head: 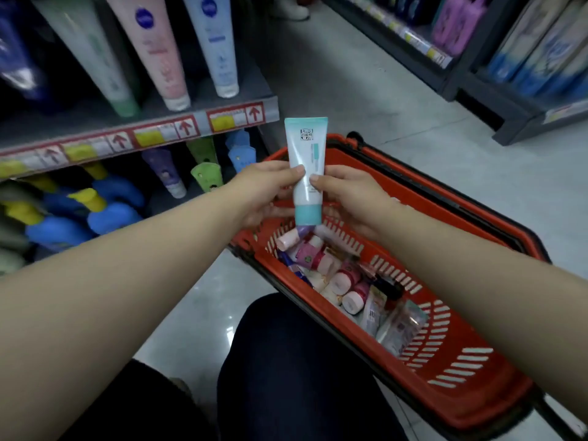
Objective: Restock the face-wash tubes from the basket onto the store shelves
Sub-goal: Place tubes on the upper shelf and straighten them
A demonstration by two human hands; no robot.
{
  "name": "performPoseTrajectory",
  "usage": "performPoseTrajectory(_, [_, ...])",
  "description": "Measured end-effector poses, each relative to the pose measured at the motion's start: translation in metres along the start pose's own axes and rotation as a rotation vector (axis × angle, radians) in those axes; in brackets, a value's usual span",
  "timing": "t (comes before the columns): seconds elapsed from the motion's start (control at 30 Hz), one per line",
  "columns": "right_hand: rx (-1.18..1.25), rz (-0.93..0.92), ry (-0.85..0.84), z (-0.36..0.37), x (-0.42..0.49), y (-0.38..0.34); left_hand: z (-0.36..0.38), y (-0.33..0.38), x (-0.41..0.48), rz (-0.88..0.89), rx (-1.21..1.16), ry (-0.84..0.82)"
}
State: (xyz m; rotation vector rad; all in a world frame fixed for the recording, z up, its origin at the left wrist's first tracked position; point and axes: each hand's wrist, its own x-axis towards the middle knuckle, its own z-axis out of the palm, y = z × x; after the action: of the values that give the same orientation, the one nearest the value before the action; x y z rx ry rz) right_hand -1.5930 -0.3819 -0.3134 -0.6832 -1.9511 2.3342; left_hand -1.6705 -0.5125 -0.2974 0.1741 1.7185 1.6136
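teal-capped tube held in both hands over the basket

the white and teal tube (306,167) stands upright, cap down and crimped end up, above the near-left end of the red basket (471,370). it sits between two thumbs: the left hand (264,192) pinches its left edge with the thumb lying across the front, and the right hand (350,195) pinches its right edge the same way, thumb tip pressed on the front face. the other fingers of both hands curl behind the tube, mostly hidden. the teal cap hangs free below the thumbs, just above the basket's rim.

both forearms reach forward from the lower corners and meet at the tube, wrists turned inward toward each other, backs of the hands toward the camera.

under the tube, the basket on the pale floor holds a jumble of small tubes and packets (343,281), pink, white and purple among them. to the left, a shelf edge (140,138) carries yellow price tags and red arrows, with tall tubes (152,49) standing cap down above it and blue, green and purple ones below. a dark-clothed knee (286,361) fills the lower middle.
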Motion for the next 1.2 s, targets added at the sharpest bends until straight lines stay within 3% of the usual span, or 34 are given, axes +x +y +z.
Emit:
performPoseTrajectory(0.57, [-0.078,-0.451,-0.134,0.093,0.003,-0.213,-0.053,0.199,-0.070,0.507,0.060,0.149])
performPoseTrajectory(0.73, [-0.119,-0.592,-0.098,0.111,0.018,-0.269,-0.065,0.257,-0.066,0.638,0.003,0.272])
performPoseTrajectory(0.93, [-0.194,-0.696,-0.017,0.124,0.060,-0.321,-0.083,0.307,-0.043,0.759,0.103,0.393])
performPoseTrajectory(1.07, [-0.222,-0.709,0.036,0.132,0.095,-0.333,-0.095,0.319,-0.027,0.765,0.200,0.402])
performPoseTrajectory(1.2, [-0.229,-0.708,0.130,0.137,0.122,-0.330,-0.105,0.316,-0.014,0.727,0.263,0.303])
